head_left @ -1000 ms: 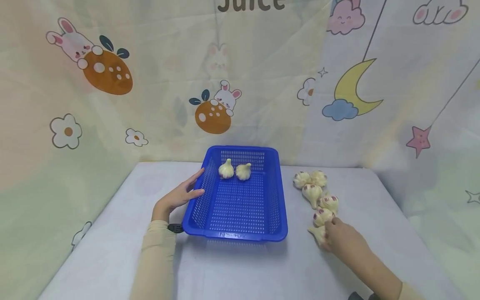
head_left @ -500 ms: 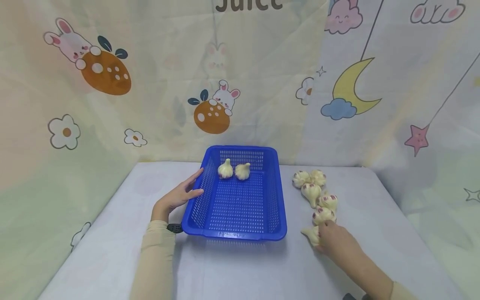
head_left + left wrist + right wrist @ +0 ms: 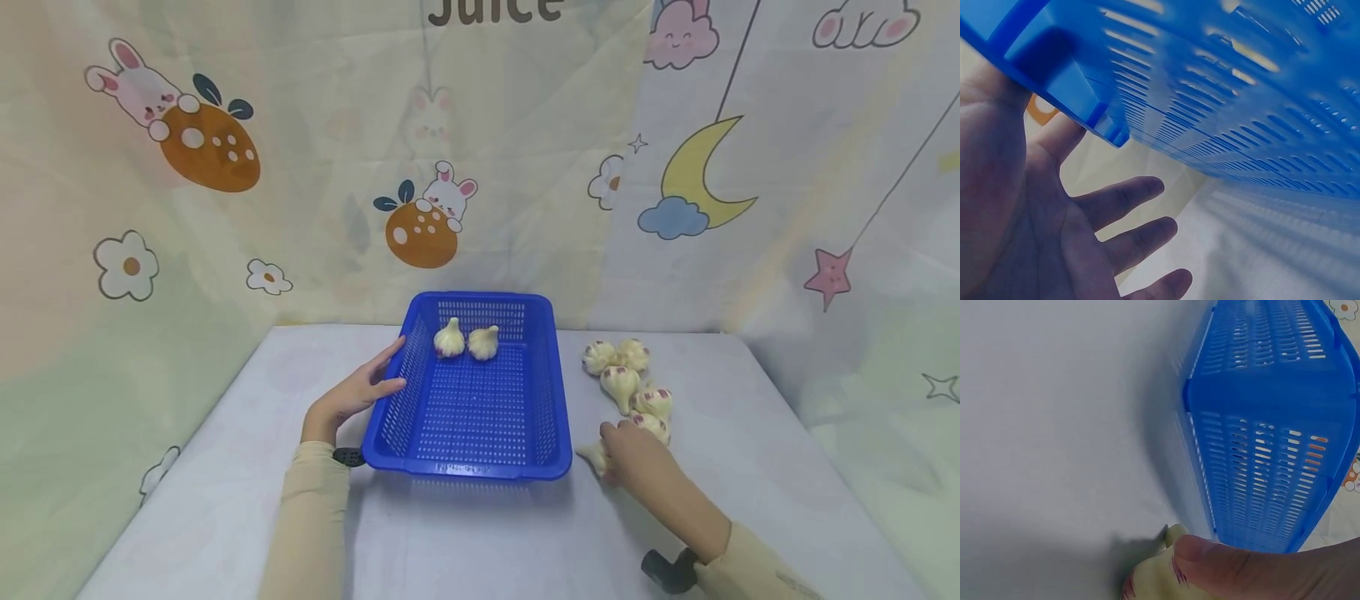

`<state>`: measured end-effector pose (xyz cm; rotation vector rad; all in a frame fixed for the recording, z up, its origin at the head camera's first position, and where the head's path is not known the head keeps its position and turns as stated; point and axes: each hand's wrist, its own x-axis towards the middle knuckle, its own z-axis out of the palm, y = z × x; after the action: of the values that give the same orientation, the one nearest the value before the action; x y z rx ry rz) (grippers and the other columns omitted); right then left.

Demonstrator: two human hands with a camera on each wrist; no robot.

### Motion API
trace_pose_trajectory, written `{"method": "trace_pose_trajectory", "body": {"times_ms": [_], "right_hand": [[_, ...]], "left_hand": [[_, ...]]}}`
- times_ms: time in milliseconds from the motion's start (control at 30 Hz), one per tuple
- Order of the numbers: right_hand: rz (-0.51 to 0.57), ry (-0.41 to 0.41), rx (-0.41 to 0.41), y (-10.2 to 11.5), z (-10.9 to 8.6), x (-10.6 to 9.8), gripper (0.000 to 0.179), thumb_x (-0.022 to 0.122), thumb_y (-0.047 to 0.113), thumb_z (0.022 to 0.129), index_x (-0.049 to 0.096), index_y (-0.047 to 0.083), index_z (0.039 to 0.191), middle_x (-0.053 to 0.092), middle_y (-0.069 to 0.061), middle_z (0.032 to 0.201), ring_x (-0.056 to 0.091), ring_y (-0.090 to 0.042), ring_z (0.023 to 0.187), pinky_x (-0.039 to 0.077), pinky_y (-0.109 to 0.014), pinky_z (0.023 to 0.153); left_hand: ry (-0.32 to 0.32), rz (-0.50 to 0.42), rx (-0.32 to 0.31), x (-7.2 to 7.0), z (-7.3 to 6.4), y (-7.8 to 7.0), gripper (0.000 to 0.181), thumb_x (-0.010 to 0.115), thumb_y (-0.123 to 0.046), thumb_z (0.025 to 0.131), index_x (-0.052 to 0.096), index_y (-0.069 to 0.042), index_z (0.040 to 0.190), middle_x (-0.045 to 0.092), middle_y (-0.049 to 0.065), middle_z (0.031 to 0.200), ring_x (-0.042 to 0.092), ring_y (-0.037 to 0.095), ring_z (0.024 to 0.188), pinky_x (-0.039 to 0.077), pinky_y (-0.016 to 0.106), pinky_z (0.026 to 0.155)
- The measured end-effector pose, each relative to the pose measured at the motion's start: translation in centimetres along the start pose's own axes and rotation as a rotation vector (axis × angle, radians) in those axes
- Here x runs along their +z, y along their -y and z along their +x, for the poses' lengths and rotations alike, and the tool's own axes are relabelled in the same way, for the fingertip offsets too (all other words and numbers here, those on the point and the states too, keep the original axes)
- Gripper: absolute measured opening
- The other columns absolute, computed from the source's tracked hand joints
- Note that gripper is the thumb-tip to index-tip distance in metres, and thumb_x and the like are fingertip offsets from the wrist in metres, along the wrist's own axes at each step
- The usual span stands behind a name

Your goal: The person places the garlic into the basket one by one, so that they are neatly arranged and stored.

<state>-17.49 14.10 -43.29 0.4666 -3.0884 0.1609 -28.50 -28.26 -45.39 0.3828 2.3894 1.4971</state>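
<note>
My left hand (image 3: 351, 397) rests at the left rim of a blue plastic basket (image 3: 468, 468), thumb and index finger laid over the edge. In the left wrist view its other fingers (image 3: 1141, 244) stretch out straight below the rim. Two garlic bulbs (image 3: 450, 340) sit side by side at the basket's far end. To the right of the basket, my right hand (image 3: 637, 457) grips another garlic bulb (image 3: 594, 457), its stem end pointing left at the near right corner. The right wrist view shows the thumb pressed on this bulb (image 3: 1154, 575); the other fingers are hidden there.
Several more garlic bulbs (image 3: 620, 387) lie clustered on the white table (image 3: 450, 542), right of the basket and just beyond my right hand. A patterned cloth (image 3: 322, 167) hangs behind the table. Dark wrist devices (image 3: 670, 572) show at both wrists.
My right hand has drawn the nearest garlic bulb away from the cluster, leftward toward the basket. The left hand and the basket hold their place, apart from a slight shift of the view.
</note>
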Motion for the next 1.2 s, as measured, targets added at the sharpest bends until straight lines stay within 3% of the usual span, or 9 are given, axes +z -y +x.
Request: {"method": "trace_pose_trajectory", "body": {"times_ms": [200, 433, 600, 867, 1200], "right_hand": [[0.032, -0.011, 0.026, 0.4, 1.6, -0.2, 0.04, 0.088, 0.014, 0.059, 0.055, 0.004, 0.079, 0.051, -0.005, 0.065, 0.05, -0.019, 0.06, 0.044, -0.034, 0.053], [0.066, -0.037, 0.039, 0.4, 3.6, 0.0, 0.036, 0.086, 0.012, 0.06, 0.055, 0.003, 0.076, 0.051, -0.004, 0.063, 0.048, -0.018, 0.057, 0.044, -0.033, 0.05], [0.096, -0.003, 0.084, 0.1, 5.3, 0.1, 0.035, 0.086, 0.013, 0.062, 0.057, 0.002, 0.079, 0.052, -0.003, 0.064, 0.048, -0.018, 0.058, 0.043, -0.031, 0.052], [0.184, 0.003, 0.154, -1.5, 6.9, 0.6, 0.048, 0.085, 0.011, 0.059, 0.064, -0.005, 0.099, 0.068, -0.017, 0.089, 0.063, -0.028, 0.078, 0.053, -0.043, 0.072], [0.295, 0.003, 0.203, -3.2, 8.3, 0.8, 0.056, 0.087, 0.015, 0.06, 0.063, -0.007, 0.106, 0.067, -0.021, 0.103, 0.061, -0.037, 0.096, 0.048, -0.048, 0.086]], "left_hand": [[0.0, -0.009, 0.01, 0.2, 0.0, -0.1, 0.075, 0.058, -0.03, 0.094, 0.011, -0.044, 0.15, 0.014, 0.012, 0.159, 0.018, 0.04, 0.145, 0.023, 0.062, 0.111], [0.0, 0.001, 0.001, 0.1, 0.1, 0.1, 0.073, 0.057, -0.031, 0.094, 0.012, -0.048, 0.148, 0.011, 0.007, 0.161, 0.015, 0.038, 0.146, 0.02, 0.063, 0.112], [-0.01, 0.007, 0.0, 0.2, 0.1, 0.1, 0.073, 0.057, -0.033, 0.094, 0.011, -0.049, 0.148, 0.012, 0.009, 0.16, 0.016, 0.039, 0.145, 0.021, 0.064, 0.111], [0.006, -0.015, 0.001, 0.3, 0.1, 0.3, 0.072, 0.058, -0.033, 0.094, 0.012, -0.049, 0.148, 0.013, 0.011, 0.16, 0.018, 0.039, 0.145, 0.022, 0.062, 0.111], [0.015, -0.016, 0.009, 0.0, 0.1, 0.3, 0.075, 0.059, -0.031, 0.093, 0.013, -0.045, 0.149, 0.013, 0.013, 0.159, 0.017, 0.044, 0.144, 0.024, 0.064, 0.109]]}}
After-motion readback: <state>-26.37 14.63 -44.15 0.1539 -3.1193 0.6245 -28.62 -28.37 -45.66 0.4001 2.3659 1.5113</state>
